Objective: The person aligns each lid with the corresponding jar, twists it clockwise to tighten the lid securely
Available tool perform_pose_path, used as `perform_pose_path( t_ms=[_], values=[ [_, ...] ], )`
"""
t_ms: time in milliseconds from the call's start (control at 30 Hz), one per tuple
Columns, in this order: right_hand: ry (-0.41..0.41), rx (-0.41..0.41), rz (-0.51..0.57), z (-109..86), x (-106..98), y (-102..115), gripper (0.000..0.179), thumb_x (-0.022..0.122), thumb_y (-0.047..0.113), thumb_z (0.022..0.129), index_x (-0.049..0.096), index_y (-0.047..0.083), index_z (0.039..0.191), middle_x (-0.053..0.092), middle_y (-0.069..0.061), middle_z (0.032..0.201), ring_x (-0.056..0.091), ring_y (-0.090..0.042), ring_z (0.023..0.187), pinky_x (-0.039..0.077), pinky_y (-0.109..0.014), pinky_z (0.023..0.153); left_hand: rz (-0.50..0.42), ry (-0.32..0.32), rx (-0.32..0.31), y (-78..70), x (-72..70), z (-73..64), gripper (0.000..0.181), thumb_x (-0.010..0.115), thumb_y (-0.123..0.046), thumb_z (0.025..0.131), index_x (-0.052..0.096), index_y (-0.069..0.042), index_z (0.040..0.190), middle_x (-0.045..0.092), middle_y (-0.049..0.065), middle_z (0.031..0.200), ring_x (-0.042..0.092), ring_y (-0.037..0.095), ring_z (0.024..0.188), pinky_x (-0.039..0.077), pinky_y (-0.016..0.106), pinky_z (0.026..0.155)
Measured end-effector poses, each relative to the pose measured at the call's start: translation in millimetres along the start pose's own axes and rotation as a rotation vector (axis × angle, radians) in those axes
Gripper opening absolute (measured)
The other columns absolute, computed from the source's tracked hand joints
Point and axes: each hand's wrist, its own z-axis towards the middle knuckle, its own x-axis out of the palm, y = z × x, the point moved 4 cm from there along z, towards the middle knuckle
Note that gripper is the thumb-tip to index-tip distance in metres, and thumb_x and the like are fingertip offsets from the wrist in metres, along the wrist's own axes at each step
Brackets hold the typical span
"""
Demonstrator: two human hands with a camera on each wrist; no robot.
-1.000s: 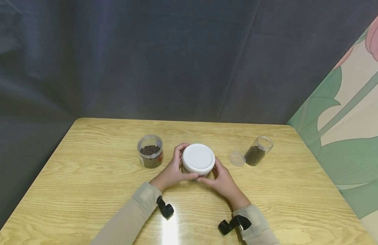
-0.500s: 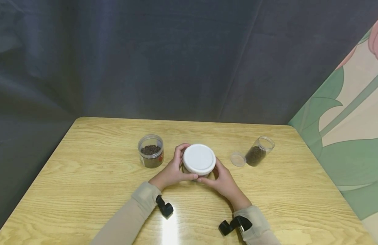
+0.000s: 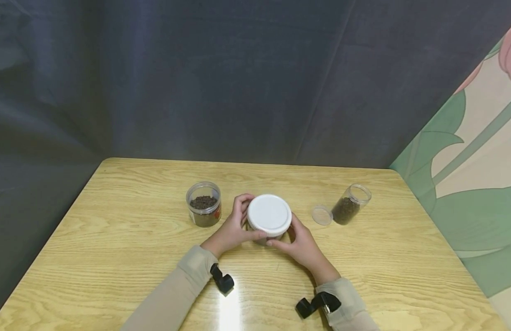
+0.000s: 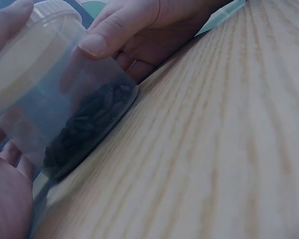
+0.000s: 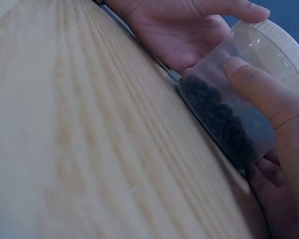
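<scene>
A clear plastic jar (image 4: pixel 45 109) with a white ribbed lid (image 3: pixel 269 214) stands on the table between my two hands. Dark seeds (image 5: pixel 216 112) fill its lower part. My left hand (image 3: pixel 232 232) holds it from the left, with the thumb up at the lid's edge and the fingers around the far side. From the right, my right hand (image 3: pixel 302 246) grips the jar, its thumb pressed on the clear wall below the lid. Most of the right fingers are hidden behind the jar in the head view.
An uncovered clear jar (image 3: pixel 203 218) of dark brown granules stands left of my hands on the wooden table (image 3: pixel 115 248). To the right, a tall clear jar (image 3: pixel 345 210) with dark contents stands uncovered beside a round clear lid (image 3: pixel 321 215). A dark curtain (image 3: pixel 239 92) hangs behind.
My left thumb has shifted up from the jar's side to the edge of the white lid. The right hand and the other jars stay as they were.
</scene>
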Motion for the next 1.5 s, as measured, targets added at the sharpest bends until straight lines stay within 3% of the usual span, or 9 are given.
perform_pose_path(
  t_ms=[233,500,700,967,1333,1500],
  values=[
    [-0.006,-0.013,-0.026,0.4,1.2,1.2,0.096,0.090,0.012,0.077,0.035,0.010,0.156,0.040,-0.013,0.158,0.034,-0.032,0.147,0.026,-0.048,0.119,-0.024,0.071,-0.006,1.0,-7.2,-0.3,0.101,0.081,-0.042,0.086,0.018,-0.009,0.158,0.028,0.011,0.162,0.020,0.024,0.153,0.015,0.041,0.124],
    [-0.001,-0.013,-0.032,0.1,1.0,3.3,0.096,0.090,0.012,0.077,0.036,0.010,0.156,0.040,-0.012,0.158,0.034,-0.032,0.147,0.027,-0.049,0.119,-0.064,0.137,0.023,0.8,-7.9,1.8,0.102,0.072,-0.057,0.089,0.017,-0.011,0.161,0.022,0.014,0.165,0.013,0.025,0.155,0.008,0.045,0.125],
    [-0.007,0.008,-0.048,0.0,0.1,3.3,0.096,0.091,0.016,0.077,0.036,0.011,0.156,0.042,-0.011,0.157,0.034,-0.030,0.147,0.025,-0.050,0.120,-0.074,0.100,0.022,0.7,-7.5,1.2,0.107,0.075,-0.054,0.087,0.009,-0.008,0.158,0.023,0.022,0.161,0.018,0.032,0.153,0.011,0.046,0.125],
    [-0.013,-0.007,-0.065,-0.3,0.0,3.3,0.096,0.090,0.017,0.077,0.036,0.010,0.156,0.042,-0.013,0.157,0.034,-0.033,0.147,0.024,-0.053,0.120,-0.050,0.073,0.029,1.3,-7.0,0.7,0.101,0.085,-0.046,0.081,0.016,-0.007,0.144,0.033,0.024,0.155,0.022,0.034,0.152,0.017,0.046,0.123],
    [-0.009,0.010,-0.061,-0.1,-0.1,2.2,0.095,0.090,0.017,0.078,0.036,0.010,0.156,0.042,-0.012,0.157,0.033,-0.031,0.147,0.024,-0.050,0.120,-0.037,0.086,0.016,1.8,-8.8,1.4,0.101,0.079,-0.053,0.084,0.018,-0.008,0.152,0.028,0.019,0.159,0.019,0.029,0.153,0.014,0.042,0.124],
    [-0.003,0.014,-0.052,0.0,0.1,2.6,0.096,0.090,0.017,0.078,0.036,0.012,0.156,0.041,-0.011,0.157,0.033,-0.030,0.147,0.025,-0.050,0.120,-0.075,0.119,0.038,-0.1,-7.7,2.9,0.093,0.069,-0.048,0.093,0.018,-0.005,0.158,0.027,0.018,0.161,0.018,0.028,0.153,0.012,0.042,0.125]
  ],
)
